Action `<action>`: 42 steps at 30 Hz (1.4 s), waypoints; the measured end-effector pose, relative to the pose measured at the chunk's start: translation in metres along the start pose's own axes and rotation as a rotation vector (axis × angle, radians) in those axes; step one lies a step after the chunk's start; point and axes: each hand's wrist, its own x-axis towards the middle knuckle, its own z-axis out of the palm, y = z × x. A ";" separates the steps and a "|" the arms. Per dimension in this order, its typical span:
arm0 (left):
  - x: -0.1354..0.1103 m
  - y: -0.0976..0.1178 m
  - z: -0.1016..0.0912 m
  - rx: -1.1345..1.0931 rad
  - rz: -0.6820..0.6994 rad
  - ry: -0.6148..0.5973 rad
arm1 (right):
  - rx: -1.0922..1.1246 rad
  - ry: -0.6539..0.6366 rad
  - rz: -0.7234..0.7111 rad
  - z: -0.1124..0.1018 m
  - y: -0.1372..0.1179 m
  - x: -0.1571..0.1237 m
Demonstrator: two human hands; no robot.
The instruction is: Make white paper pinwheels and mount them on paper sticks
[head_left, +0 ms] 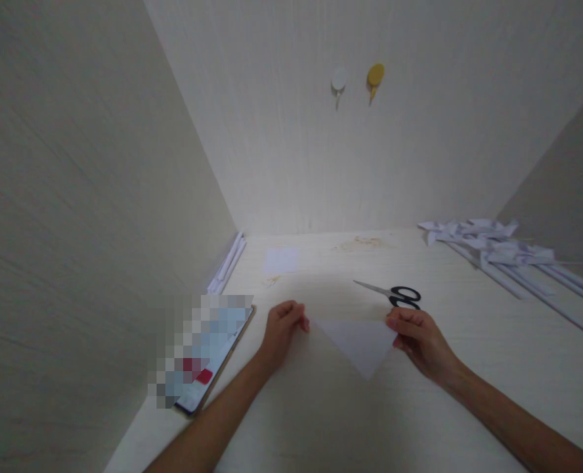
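A white sheet of paper folded into a triangle [363, 345] is stretched between my hands, its point facing down toward me. My right hand [419, 338] pinches the right corner between thumb and fingers. At the opposite corner, my left hand [284, 328] has its fingers closed by the thin paper tip, which reaches the fingertips. Just beyond my right hand lie scissors [392, 293] with black handles, their blades pointing left.
A phone [217, 358], partly blurred, leans at the left. Rolled paper sticks [227, 263] lie along the left wall. A small paper square [280, 260] is at the back. Several paper pinwheels [513, 253] on sticks fill the right side. Two hooks, white [339, 81] and yellow [375, 75], hang on the back wall.
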 end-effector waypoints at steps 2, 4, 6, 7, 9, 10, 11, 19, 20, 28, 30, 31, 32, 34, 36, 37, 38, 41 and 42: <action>0.001 0.001 -0.001 -0.053 0.069 0.062 | -0.008 -0.029 0.023 0.002 -0.001 -0.002; -0.001 0.003 0.002 0.023 0.107 -0.012 | -0.051 -0.086 0.054 0.005 0.000 -0.004; -0.007 0.005 0.008 0.150 0.062 -0.212 | -0.095 -0.138 0.083 0.009 0.002 -0.007; -0.010 0.005 0.012 0.196 0.012 -0.299 | -0.112 -0.155 0.090 0.011 0.003 -0.008; -0.015 0.003 0.017 0.326 -0.067 -0.410 | -0.146 -0.180 0.095 0.014 0.005 -0.009; -0.017 0.002 0.018 0.360 -0.089 -0.442 | -0.166 -0.196 0.092 0.014 0.005 -0.009; -0.017 0.001 0.016 0.364 -0.111 -0.465 | -0.182 -0.214 0.089 0.014 0.005 -0.008; -0.006 0.005 -0.016 0.067 -0.346 -0.424 | 0.087 -0.157 -0.040 -0.006 -0.010 0.005; -0.009 0.005 -0.013 0.085 -0.346 -0.470 | 0.048 -0.219 -0.008 -0.005 -0.009 0.003; -0.046 0.007 0.033 0.204 -0.249 -0.768 | -0.474 -0.848 0.204 0.026 -0.005 -0.024; -0.046 0.009 0.033 0.188 -0.259 -0.765 | -0.509 -0.841 0.199 0.027 -0.008 -0.025; -0.045 0.010 0.032 0.176 -0.271 -0.764 | -0.511 -0.835 0.196 0.026 -0.009 -0.024; -0.043 0.011 0.030 0.162 -0.289 -0.762 | -0.504 -0.832 0.198 0.025 -0.010 -0.023; -0.038 0.011 0.025 0.126 -0.329 -0.747 | -0.460 -0.817 0.209 0.023 -0.011 -0.020; -0.033 0.010 0.020 0.096 -0.358 -0.699 | -0.379 -0.778 0.237 0.018 -0.009 -0.017; -0.030 0.009 0.016 0.081 -0.368 -0.676 | -0.330 -0.752 0.255 0.016 -0.008 -0.015; -0.027 0.008 0.013 0.065 -0.367 -0.659 | -0.280 -0.728 0.272 0.013 -0.007 -0.014; -0.018 0.005 -0.001 -0.015 -0.388 -0.568 | -0.064 -0.637 0.240 0.004 -0.006 -0.010; -0.015 0.005 -0.005 -0.054 -0.395 -0.528 | 0.032 -0.590 0.195 0.001 -0.006 -0.008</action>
